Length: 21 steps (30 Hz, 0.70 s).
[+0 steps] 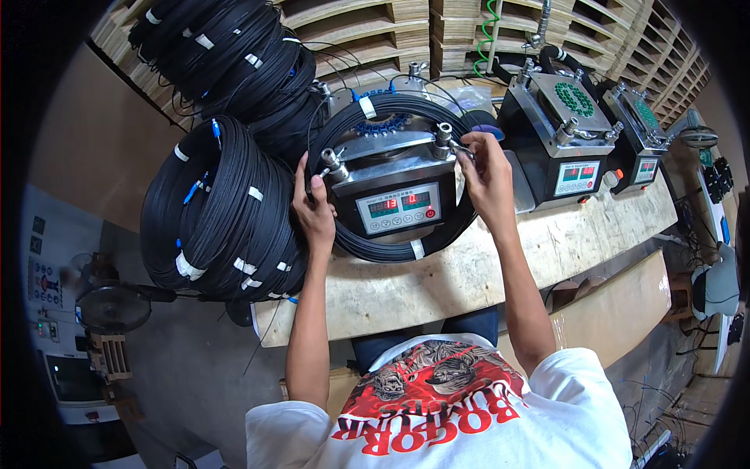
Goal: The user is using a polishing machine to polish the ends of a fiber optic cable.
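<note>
A ring-shaped coil of black cable (355,248) with white tape ties and blue connectors at its top frames a metal machine (383,148). Inside the ring show the machine's control panel with red digits, its clamp posts and a blue toothed ring. My left hand (315,209) grips the coil's left side, thumb toward me and fingers partly hidden. On the opposite side, my right hand (488,176) closes on the coil close to the right clamp post (444,139). How far the coil stands off the machine I cannot tell.
Thick stacks of black cable coils (211,211) crowd the left. Two similar machines (558,144) with green discs stand on the wooden table (469,270) at the right. Wooden pallets (375,39) line the back. A fan (113,309) stands at lower left, and a bench (617,313) lies in front.
</note>
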Tool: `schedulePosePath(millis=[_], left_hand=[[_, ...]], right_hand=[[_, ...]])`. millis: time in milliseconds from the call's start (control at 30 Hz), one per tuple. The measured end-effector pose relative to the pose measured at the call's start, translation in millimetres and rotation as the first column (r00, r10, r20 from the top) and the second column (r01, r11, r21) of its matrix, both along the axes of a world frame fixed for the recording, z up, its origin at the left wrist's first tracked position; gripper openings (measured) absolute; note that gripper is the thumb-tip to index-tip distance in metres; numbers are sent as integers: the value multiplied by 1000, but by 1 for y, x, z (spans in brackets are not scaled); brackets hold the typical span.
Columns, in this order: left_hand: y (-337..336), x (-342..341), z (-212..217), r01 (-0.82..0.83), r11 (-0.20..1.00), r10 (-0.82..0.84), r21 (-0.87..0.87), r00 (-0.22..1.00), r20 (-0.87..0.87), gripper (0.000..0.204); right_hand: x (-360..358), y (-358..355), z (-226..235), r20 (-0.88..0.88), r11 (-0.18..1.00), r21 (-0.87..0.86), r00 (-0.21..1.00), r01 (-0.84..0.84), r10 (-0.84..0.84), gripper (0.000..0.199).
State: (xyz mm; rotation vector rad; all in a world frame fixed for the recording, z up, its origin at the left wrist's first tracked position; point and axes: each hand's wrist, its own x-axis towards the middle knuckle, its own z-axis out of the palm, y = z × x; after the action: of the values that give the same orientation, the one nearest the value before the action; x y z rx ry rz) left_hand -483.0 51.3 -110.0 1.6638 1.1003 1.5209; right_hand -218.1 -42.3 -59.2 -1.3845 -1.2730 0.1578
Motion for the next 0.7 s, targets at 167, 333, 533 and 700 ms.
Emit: schedulePosePath(millis=[167,333,533,700], left_hand=[[-1,-1,3,18,1000,-19,-26,999,-29,71],[-3,-2,0,16,1000,-16,0,999,-28,72],[-5,-1,-2,8,1000,-8,-10,1000,-17,70],[-5,-1,4,25,999,-25,-21,1000,17,68]], right_hand=[[4,2,14,-178,979,-205,983,-2,-35,18],[0,2,-1,-46,995,98,999,-19,24,13],[-1,-2,-13,-122,999,4,992,33,-33,13],[-22,-9,-37,-150,991,131,989,5,15,28]])
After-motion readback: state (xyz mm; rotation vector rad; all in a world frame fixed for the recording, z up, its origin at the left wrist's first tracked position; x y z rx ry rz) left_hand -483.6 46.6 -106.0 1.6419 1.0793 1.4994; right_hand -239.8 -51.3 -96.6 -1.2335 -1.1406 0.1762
